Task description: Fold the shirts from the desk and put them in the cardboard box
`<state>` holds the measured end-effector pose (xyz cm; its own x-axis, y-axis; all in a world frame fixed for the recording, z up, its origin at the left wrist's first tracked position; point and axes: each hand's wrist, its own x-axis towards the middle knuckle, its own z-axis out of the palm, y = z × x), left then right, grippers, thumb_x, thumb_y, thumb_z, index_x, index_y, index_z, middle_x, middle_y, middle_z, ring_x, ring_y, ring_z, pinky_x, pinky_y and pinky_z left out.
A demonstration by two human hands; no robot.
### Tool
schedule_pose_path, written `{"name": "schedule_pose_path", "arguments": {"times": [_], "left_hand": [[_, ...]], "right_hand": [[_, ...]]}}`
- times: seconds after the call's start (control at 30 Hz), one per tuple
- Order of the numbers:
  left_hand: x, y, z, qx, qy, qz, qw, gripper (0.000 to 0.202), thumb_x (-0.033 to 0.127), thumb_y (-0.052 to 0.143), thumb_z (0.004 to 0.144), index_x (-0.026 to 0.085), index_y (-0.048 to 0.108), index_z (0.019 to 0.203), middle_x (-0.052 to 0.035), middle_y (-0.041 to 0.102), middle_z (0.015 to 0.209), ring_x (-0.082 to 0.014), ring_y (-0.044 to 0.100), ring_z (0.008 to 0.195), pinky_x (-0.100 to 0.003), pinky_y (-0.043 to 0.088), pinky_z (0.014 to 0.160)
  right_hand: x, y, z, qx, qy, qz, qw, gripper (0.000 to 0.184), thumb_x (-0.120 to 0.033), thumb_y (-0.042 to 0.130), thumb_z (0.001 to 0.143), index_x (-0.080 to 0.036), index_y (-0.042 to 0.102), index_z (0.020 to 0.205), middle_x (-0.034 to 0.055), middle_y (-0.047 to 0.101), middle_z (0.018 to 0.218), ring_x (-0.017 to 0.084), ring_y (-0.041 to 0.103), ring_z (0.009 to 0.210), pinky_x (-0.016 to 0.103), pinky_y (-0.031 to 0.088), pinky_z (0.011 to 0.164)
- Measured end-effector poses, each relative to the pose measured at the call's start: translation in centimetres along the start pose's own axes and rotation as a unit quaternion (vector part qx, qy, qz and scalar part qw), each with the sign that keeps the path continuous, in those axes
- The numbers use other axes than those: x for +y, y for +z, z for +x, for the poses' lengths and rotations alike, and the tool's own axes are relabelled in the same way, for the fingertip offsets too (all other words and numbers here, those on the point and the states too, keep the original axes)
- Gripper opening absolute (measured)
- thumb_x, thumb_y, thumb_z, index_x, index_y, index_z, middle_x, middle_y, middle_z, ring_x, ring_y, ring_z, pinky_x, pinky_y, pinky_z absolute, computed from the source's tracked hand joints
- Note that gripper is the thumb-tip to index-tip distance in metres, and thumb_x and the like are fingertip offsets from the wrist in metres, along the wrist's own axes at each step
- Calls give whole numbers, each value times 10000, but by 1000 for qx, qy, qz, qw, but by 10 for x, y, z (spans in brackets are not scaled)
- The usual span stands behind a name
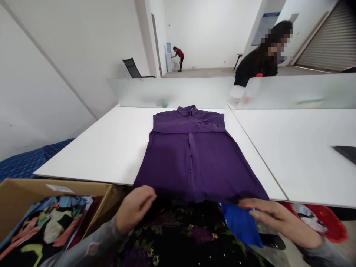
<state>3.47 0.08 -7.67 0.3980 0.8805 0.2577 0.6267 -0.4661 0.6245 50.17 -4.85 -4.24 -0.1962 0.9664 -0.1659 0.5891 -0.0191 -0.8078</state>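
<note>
A purple button-up shirt [169, 159] lies front up on the white table [100, 144]. Its collar points to the far side, and its sleeves are folded across the chest. The hem reaches the table's near edge. At the left hem corner is my left hand [136, 207], fingers curled in; whether they pinch the cloth is hidden. My right hand [275, 218] is at the right end of the hem, fingers stretched toward the cloth and thumb apart, slightly blurred. Below the hem, a piece of blue cloth [241, 222] hangs beside my dark floral clothing [178, 241].
A cardboard box [97, 189] of mixed clothes stands at the left. A red basin [332, 222] sits low at the right. Frosted dividers [178, 91] line the table's far edge. Behind them are a person in black [250, 68] and another by a water dispenser [169, 59].
</note>
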Motion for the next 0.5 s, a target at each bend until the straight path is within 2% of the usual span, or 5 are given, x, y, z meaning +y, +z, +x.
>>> {"name": "schedule_pose_path", "arguments": {"times": [0.1,0.17,0.33,0.43,0.5], "left_hand": [[-21,-7,-29,236,-281,-80,927,196,475,593,816,290,567,876,-18,652,842,-250,650,891,-400,537,874],[-30,0,-36,289,-358,-193,866,310,463,659,753,273,540,968,-41,659,984,-260,633,1030,-408,520,936],[-22,33,-12,262,-376,-442,771,447,330,757,654,238,572,1050,-73,655,1179,-254,544,1234,-397,455,1047],[-11,35,-2,206,-371,-511,747,418,358,800,612,208,648,971,-77,715,1057,-287,606,1151,-424,495,1008],[-7,25,-7,160,-356,-533,751,418,375,812,616,211,684,979,-69,730,1038,-293,624,1123,-428,505,1000]], "right_hand": [[39,-21,-27,158,163,14,974,212,-498,779,610,-367,779,777,105,740,962,339,679,940,426,551,858],[58,-14,-31,225,195,60,953,299,-497,802,567,-357,775,830,96,734,1015,347,660,1006,436,542,884],[57,42,-9,226,108,382,890,356,-495,787,615,-284,730,896,60,724,1059,310,681,970,463,584,820],[42,52,-7,271,90,416,863,278,-467,784,640,-290,718,844,46,739,943,262,704,747,424,607,684],[41,42,-19,265,83,377,883,241,-469,769,657,-287,726,810,77,739,902,263,693,673,418,600,621]]}}
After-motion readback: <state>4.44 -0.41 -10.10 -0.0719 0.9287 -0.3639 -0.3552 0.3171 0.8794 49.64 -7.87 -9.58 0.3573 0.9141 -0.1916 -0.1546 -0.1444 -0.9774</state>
